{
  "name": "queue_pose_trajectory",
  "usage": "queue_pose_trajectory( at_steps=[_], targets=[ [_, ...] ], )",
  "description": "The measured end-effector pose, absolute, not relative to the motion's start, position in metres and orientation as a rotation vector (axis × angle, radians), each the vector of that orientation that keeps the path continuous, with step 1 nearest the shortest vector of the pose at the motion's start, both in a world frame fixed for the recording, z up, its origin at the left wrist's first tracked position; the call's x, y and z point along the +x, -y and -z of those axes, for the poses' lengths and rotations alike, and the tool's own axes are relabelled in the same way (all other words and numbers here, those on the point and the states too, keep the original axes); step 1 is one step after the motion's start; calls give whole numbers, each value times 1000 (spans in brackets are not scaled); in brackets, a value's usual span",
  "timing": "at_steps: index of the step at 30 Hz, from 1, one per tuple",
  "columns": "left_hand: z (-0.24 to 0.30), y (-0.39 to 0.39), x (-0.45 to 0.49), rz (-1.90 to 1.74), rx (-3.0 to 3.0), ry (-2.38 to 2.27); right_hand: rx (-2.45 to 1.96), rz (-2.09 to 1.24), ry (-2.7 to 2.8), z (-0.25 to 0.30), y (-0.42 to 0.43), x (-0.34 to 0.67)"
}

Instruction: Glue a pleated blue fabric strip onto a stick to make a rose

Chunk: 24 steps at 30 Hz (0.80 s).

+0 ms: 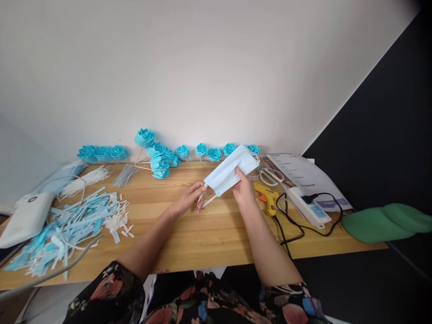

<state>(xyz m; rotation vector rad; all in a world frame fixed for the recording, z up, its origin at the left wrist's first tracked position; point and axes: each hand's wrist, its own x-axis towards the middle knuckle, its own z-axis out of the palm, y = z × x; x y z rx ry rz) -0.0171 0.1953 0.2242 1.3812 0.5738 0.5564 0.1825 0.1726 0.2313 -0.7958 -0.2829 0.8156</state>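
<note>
A light blue face mask point(229, 168) is held up above the middle of the wooden table, tilted with its right end higher. My right hand point(244, 188) grips its lower right edge, thumb on the front face. At the mask's lower left end, my left hand point(191, 198) pinches the white ear loop point(209, 200). More white loops show at the far right end of the mask. Whether it is one mask or a few stacked together, I cannot tell.
Blue paper-like flowers point(160, 159) line the wall. Cut blue strips point(81, 220) and a white device point(29, 216) lie left. To the right are a yellow glue gun point(268, 198), scissors point(272, 176), a power strip point(308, 208), paper sheets point(303, 173) and a green object point(381, 222).
</note>
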Motion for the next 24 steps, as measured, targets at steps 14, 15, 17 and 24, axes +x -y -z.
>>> queue_pose_trajectory(
  at_steps=[14,15,17,24],
  targets=[
    [-211,-207,-15,-717,1557,-686,-852,-812,327,-225,-175,180],
    [-211,-207,-16,-741,1572,-682,-861,-815,325,-225,-175,180],
    [-212,-207,-16,-800,1570,-676,-871,-822,318,-224,-175,180],
    [-216,-206,-15,-822,929,-459,-810,-818,298,-224,-174,181]
  ],
)
